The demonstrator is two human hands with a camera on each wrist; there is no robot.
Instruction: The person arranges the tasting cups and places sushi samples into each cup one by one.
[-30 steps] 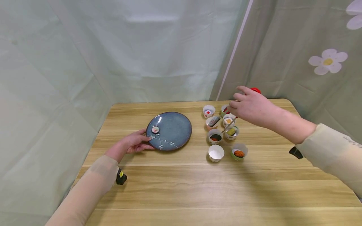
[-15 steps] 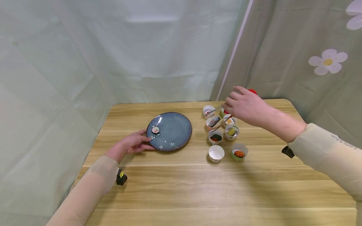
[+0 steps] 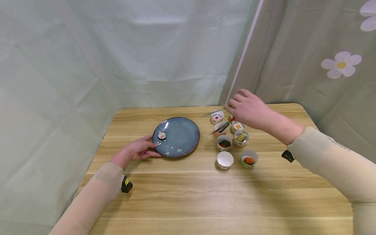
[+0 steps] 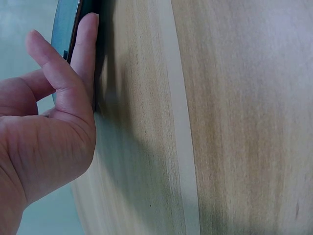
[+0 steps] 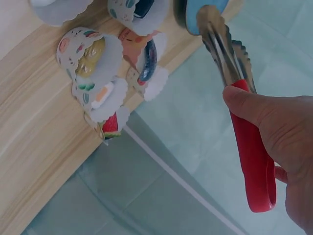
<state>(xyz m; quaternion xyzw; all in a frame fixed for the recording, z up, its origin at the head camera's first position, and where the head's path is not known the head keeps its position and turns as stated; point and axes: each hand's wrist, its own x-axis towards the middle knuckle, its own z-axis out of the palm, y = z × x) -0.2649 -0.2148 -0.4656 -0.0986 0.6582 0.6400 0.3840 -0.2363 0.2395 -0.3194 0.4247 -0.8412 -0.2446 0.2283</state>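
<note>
My left hand [image 3: 144, 148] pinches the near-left rim of a round blue plate [image 3: 182, 135], thumb on top and fingers underneath. On the plate, near that thumb, lies a small sushi roll [image 3: 162, 135]. My right hand [image 3: 249, 109] holds metal tongs [image 5: 230, 58] by their red handles [image 5: 249, 156]. In the head view the two tong arms are spread apart above the back-left cups, pointing left, and nothing shows between them. Below them stand a paper cup with a red-and-white piece [image 3: 216, 117] and one with a silvery dark piece [image 3: 221, 128].
Several more scalloped paper cups stand right of the plate. They hold a dark piece with orange [image 3: 224, 144], a yellow-green piece [image 3: 241, 137], an orange-topped piece [image 3: 249, 160] and others. One white cup [image 3: 225, 160] in front is empty. Curtains hang behind the wooden table [image 3: 188, 195].
My right hand has moved left with the tongs, from over the right-hand cups to beyond the back-left ones. The tong arms have spread apart. My left hand and the plate stay put.
</note>
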